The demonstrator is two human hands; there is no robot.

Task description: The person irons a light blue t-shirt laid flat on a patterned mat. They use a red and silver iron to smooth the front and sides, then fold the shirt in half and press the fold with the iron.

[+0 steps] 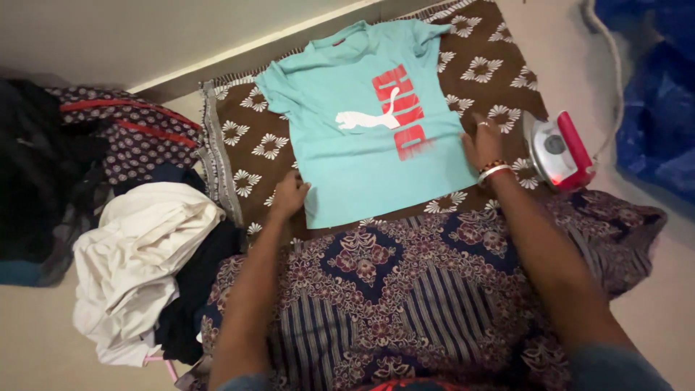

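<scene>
1. Spread on the floor: a brown cloth with white flower prints and a striped fringe edge (pixel 499 43), used as a pad, reaching from the wall side at the top down to the person's lap.
2. In the lower middle: a dark blue and maroon patterned garment with flowers and stripes (pixel 405 289), covering the person's legs, touching the near edge of the brown cloth.
3. Lying flat on the brown cloth, front side up: a light turquoise short-sleeved cotton T-shirt with a white animal figure and red print (pixel 347 156), neck toward the wall, hem toward the person.
4. At far left: a heap of dark clothes with a dotted purple fabric and red bands (pixel 130 134), beside the cloth edge.
5. Below that heap: a crumpled cream-white garment (pixel 137 253), lying over black clothing.
6. At top right: a blue plastic sheet (pixel 651 101), well apart from the T-shirt.
7. On the right part of the brown cloth: a white and red electric iron (pixel 559 150), standing on its heel, just beside the right wrist, not touched.
8. Right hand (pixel 483 141): palm down on the right hem side of the T-shirt, fingers extended and close together, pressing the fabric flat; bangles on the wrist.
9. Left hand (pixel 289 194): at the lower left corner of the T-shirt, fingers curled, pinching the hem edge there.
</scene>
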